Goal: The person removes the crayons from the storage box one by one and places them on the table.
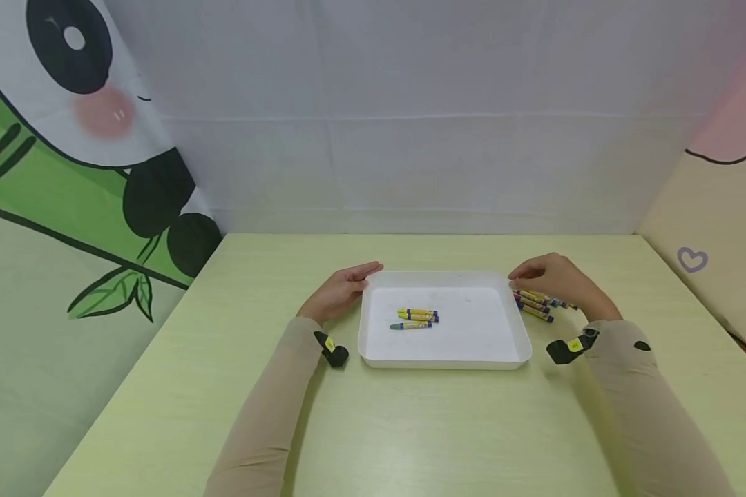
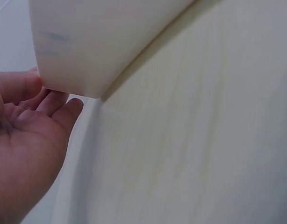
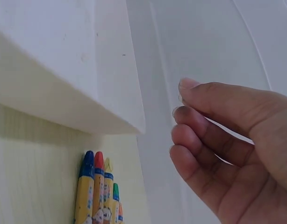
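A white rectangular tray [image 1: 447, 352] lies on the table with three crayons [image 1: 418, 313] inside, left of its middle; the nearest has a grey-green tip. At the tray's far left corner my left hand [image 1: 342, 290] grips the rim; the left wrist view has the thumb on one side and fingers around the corner. My right hand [image 1: 550, 276] hovers by the far right corner, fingers loosely bent and holding nothing. A gap separates its fingertips from the tray in the right wrist view. Below that hand, several crayons [image 3: 94, 186] with blue, red, yellow and green tips lie beside the tray.
The pale wooden table [image 1: 410, 428] ends at a grey-white cloth backdrop [image 1: 410, 138]. Printed panels stand at left and right. A black wrist camera [image 1: 332, 351] sits on the left sleeve, another camera [image 1: 566, 348] on the right.
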The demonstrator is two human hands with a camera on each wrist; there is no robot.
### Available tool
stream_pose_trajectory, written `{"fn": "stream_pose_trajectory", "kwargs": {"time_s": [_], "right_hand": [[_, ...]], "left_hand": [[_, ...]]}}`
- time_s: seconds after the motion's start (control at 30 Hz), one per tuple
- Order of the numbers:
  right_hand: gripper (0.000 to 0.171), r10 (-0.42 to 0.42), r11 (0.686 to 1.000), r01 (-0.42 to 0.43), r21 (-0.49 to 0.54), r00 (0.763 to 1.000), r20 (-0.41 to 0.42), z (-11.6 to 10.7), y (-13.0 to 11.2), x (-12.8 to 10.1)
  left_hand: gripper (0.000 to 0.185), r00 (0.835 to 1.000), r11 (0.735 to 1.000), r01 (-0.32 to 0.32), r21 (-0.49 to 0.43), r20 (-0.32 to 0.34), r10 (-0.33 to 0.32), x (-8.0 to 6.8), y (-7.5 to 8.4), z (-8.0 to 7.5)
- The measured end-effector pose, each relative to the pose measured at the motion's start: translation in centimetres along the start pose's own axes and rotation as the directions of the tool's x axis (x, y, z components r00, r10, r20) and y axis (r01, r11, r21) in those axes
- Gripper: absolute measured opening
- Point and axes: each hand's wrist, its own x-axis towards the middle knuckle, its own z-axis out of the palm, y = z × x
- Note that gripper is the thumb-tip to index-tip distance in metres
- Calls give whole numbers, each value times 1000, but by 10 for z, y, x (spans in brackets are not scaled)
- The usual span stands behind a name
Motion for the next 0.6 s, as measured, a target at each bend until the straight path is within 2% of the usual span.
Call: {"fn": "stream_pose_trajectory", "kwargs": {"time_s": [0.23,0.6], "right_hand": [[34,-19,999,19,30,1000,17,11,-17,13],[26,-47,998,45,34,995,89,34,-43,29]], "left_hand": [[49,1000,1000,1,14,-10,0,-2,-2,-2],[50,1000,999,1,34,17,-2,-4,-2,-4]]}}
